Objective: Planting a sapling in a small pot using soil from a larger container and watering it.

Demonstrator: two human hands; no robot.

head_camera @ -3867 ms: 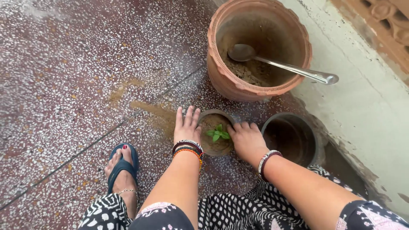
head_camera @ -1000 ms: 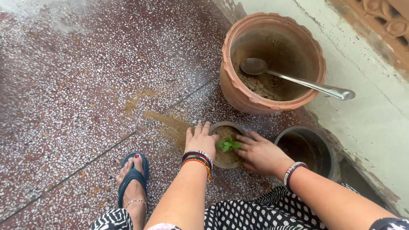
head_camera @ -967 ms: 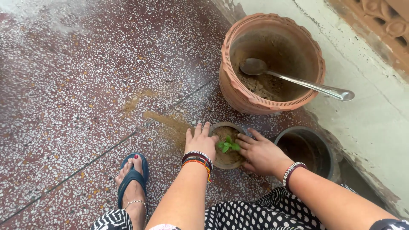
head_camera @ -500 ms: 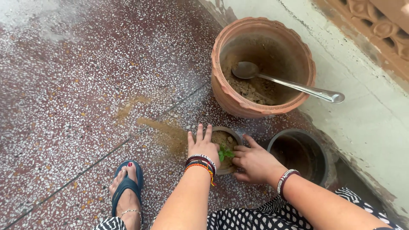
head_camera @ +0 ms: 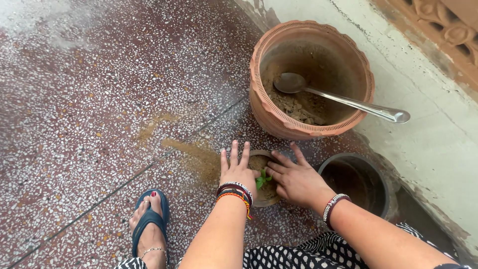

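Note:
A small pot (head_camera: 271,200) filled with brown soil sits on the speckled floor, with a tiny green seedling (head_camera: 262,179) in its middle. My left hand (head_camera: 237,171) lies flat on the pot's left side, fingers spread and pointing away from me. On the pot's right side rests my right hand (head_camera: 295,178), its fingers spread over the soil next to the seedling. Both wrists wear beaded bracelets. Neither hand grips anything.
A big terracotta pot (head_camera: 308,79) with soil at the bottom holds a long metal spoon (head_camera: 338,98). An empty dark pot (head_camera: 356,182) stands at the right near the pale wall (head_camera: 428,109). Spilled soil (head_camera: 194,157) streaks the floor. My sandalled foot (head_camera: 148,226) is lower left.
The view has shifted slightly. My right hand has moved further onto the soil of the small pot; my left hand stays flat on its left side.

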